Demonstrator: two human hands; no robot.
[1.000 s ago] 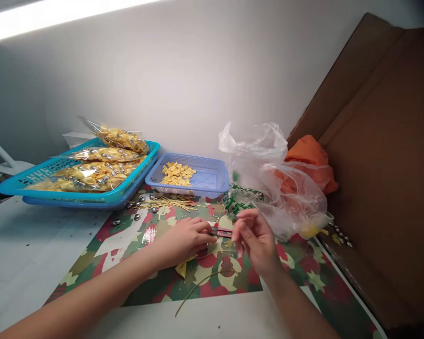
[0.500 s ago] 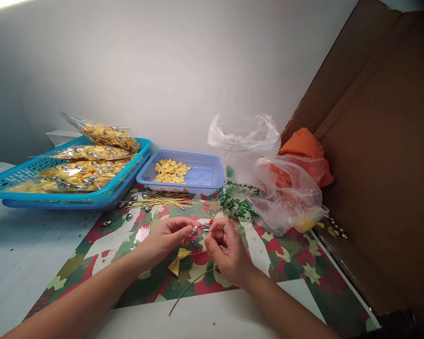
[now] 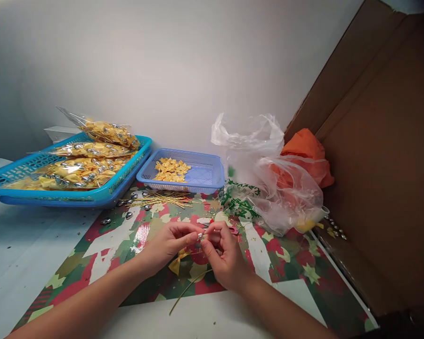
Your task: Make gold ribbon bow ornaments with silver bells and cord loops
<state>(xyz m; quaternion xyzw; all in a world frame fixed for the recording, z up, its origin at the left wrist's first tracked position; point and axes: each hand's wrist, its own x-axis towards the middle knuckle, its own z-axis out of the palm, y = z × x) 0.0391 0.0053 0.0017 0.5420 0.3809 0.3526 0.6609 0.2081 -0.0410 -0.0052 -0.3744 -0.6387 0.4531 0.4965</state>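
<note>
A small silver bell-like bead (image 3: 199, 236) is pinched between the thumb and index finger of my left hand (image 3: 176, 242). My right hand (image 3: 222, 252) is closed in a pinch right beside the bead, its fingertips meeting it; whatever lies between them is too small to tell. Below my hands, a yellow ribbon bow (image 3: 175, 266) rests on the table, partly covered by my left hand. A gold twist tie (image 3: 186, 291) curves over the table towards my right hand, where its far end is hidden. Behind my right hand are scissors (image 3: 234, 230) with a pinkish-red handle, mostly covered.
A blue basket (image 3: 217, 184) holds yellow bows. Left of it, a turquoise basket (image 3: 102, 194) carries filled clear bags. Gold twist ties (image 3: 162, 199) and silver beads (image 3: 129, 215) lie in front. Plastic bags (image 3: 268, 188) and a cardboard wall (image 3: 381, 141) stand at right.
My hands have come together: the left moved slightly right with the bead, and my right fingertips now meet it. The scissors' blades, which showed between my hands, are now mostly covered.
</note>
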